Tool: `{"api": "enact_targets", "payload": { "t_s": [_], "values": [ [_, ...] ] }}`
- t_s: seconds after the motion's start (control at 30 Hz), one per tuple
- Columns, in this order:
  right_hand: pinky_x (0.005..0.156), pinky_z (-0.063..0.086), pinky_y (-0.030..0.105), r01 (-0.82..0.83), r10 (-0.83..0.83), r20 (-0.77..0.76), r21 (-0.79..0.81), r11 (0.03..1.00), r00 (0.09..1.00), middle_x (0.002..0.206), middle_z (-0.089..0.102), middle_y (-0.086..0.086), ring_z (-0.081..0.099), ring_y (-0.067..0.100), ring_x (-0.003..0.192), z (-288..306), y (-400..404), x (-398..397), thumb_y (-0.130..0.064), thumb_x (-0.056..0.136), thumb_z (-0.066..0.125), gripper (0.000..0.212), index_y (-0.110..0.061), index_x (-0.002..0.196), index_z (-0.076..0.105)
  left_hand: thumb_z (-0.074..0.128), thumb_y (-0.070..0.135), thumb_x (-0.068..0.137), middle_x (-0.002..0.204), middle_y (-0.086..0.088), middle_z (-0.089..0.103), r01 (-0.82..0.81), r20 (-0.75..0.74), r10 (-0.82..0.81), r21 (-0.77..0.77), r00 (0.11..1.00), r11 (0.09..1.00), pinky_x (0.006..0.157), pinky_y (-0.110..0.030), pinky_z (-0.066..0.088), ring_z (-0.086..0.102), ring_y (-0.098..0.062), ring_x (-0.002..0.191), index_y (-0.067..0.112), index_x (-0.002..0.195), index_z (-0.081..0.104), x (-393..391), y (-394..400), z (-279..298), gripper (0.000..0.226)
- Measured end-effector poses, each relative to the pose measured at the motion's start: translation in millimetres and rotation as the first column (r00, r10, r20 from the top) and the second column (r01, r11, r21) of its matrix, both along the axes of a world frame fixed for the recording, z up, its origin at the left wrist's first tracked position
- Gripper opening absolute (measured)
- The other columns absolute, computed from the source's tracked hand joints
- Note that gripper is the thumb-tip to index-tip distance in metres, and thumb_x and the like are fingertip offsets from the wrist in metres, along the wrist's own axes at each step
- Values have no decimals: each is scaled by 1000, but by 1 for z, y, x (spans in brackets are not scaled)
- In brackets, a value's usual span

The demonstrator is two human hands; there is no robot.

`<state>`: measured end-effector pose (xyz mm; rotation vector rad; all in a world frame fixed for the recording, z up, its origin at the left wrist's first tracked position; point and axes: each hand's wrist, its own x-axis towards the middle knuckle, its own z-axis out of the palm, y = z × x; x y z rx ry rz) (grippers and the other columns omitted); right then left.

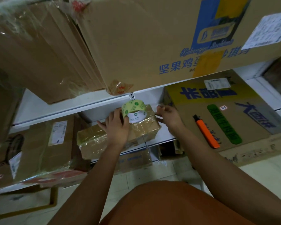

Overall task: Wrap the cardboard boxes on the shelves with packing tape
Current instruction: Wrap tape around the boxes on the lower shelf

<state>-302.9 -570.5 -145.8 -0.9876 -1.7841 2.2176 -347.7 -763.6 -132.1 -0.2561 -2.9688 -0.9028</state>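
Observation:
A small cardboard box [94, 140], partly covered in shiny clear tape, lies on the white shelf [165, 135] in the middle of the view. My left hand [116, 125] rests on top of the box and grips a roll of yellow-green packing tape [134, 109] standing on edge. My right hand [168, 116] is at the box's right end, its fingers pinched on the tape's loose clear end [157, 109] pulled from the roll.
An orange utility knife [207, 132] lies on a printed flat carton [225, 114] to the right. Large cartons [136, 43] fill the shelf above. A taped box [44, 148] with a white label stands at the left. Pale floor tiles [258, 172] lie below.

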Motion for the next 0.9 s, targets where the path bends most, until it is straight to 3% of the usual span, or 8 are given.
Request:
{"api": "enact_targets", "payload": {
  "t_s": [0.07, 0.17, 0.27, 0.37, 0.5, 0.63, 0.77, 0.9],
  "values": [
    [76, 57, 34, 31, -31, -5, -108, 994, 999, 84, 61, 10, 66, 20, 82, -2, 0, 2, -14, 99, 57, 20, -9, 80, 53, 20, 62, 76, 126, -4, 56, 4, 3, -4, -26, 1000, 1000, 117, -64, -3, 44, -31, 129, 20, 126, 53, -1, 2, -3, 73],
    [74, 56, 33, 78, -85, -31, -191, 978, 996, 77, 59, 6, 68, 18, 80, -10, -4, 8, -8, 100, 55, 33, -13, 69, 45, 23, 72, 68, 130, 1, 54, 21, 46, -21, -1, 999, 1000, 118, -59, -6, 41, -25, 133, 26, 124, 54, -6, -2, -6, 78],
    [74, 59, 31, 133, -162, -54, -353, 926, 985, 86, 64, 11, 70, 21, 84, -18, -2, 7, -6, 97, 59, 7, -2, 91, 57, 33, 80, 59, 132, 7, 48, 31, 161, -49, 111, 986, 993, 118, -52, -13, 40, -19, 135, 35, 111, 54, -14, -6, 6, 72],
    [67, 55, 25, 123, -151, -60, -328, 937, 987, 85, 64, 8, 65, 15, 77, -19, -3, 3, -5, 97, 59, 17, 3, 111, 62, 43, 80, 60, 131, 12, 47, 25, 247, -83, 230, 965, 973, 120, -51, -10, 42, -18, 133, 38, 105, 54, -17, -10, 16, 63],
    [65, 51, 24, 97, -118, -58, -283, 954, 991, 73, 60, 4, 60, 13, 65, -16, -5, 1, -2, 96, 58, 13, -6, 85, 63, 61, 54, 83, 126, 10, 51, 43, 241, -106, 253, 965, 967, 121, -50, -9, 42, -18, 131, 38, 97, 52, -20, -13, 13, 23],
    [57, 51, 21, 144, -152, -15, -236, 961, 988, 63, 62, 0, 58, 13, 60, -21, -7, -2, -3, 94, 62, 13, -6, 81, 60, 65, 46, 84, 123, 15, 51, 58, 217, -111, 237, 970, 970, 122, -47, -8, 38, -9, 125, 37, 97, 51, -17, -12, 12, 21],
    [78, 51, 33, 64, -71, 80, 90, 994, 994, 73, 66, 6, 59, 18, 72, -25, -8, -2, -20, 95, 63, 19, -2, 88, 65, 58, 54, 70, 121, 18, 51, 72, 215, -121, 221, 969, 973, 122, -47, -7, 28, 7, 106, 37, 98, 50, -15, -13, 9, 34],
    [69, 43, 31, -116, 12, 220, 466, 877, 975, 84, 67, 21, 63, 27, 79, -22, -8, -8, -31, 99, 57, 46, 9, 78, 63, 66, 51, 73, 123, 11, 56, 86, 202, -134, 232, 970, 969, 123, -44, -4, 38, -8, 124, 35, 104, 51, -15, -12, 8, 38]
  ]
}}
